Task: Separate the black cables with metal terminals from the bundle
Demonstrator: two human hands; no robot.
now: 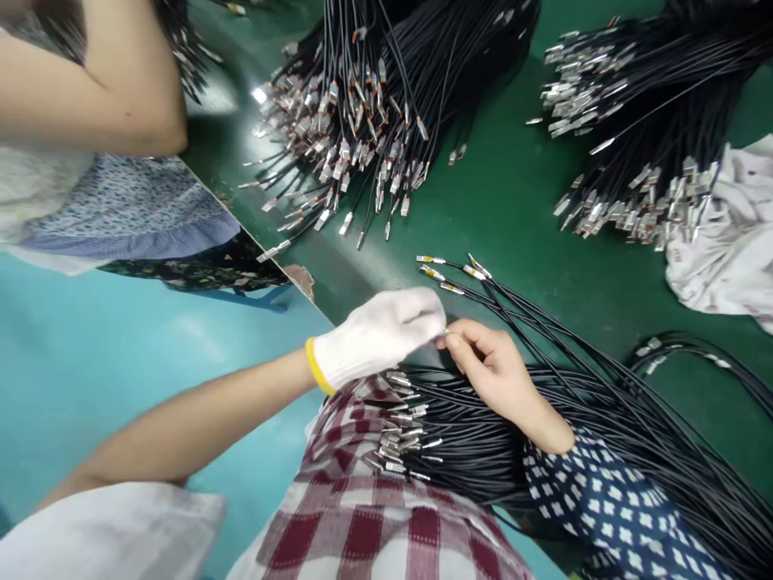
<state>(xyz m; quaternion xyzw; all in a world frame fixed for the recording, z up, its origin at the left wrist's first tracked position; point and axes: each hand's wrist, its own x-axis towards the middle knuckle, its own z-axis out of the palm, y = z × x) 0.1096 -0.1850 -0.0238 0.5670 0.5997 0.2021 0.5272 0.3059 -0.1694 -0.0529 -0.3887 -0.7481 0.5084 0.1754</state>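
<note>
My left hand [378, 334] wears a white knitted glove with a yellow cuff, and its fingertips are pinched together at a small metal end of a black wire. My bare right hand [492, 366] meets it from the right, fingers curled and pinching the same wire end. Under both hands lies a bundle of black wires with metal terminals [411, 431], resting on a red and white checked cloth [374, 515]. A few wires with gold-tipped ends [450, 274] fan out on the green table [513, 234] just beyond my hands.
Two big heaps of black wires with metal terminals lie at the back, one in the middle [368, 113] and one on the right [628, 137]. A white cloth [730, 234] sits at the right edge. Another person's arm [90, 89] reaches in at top left.
</note>
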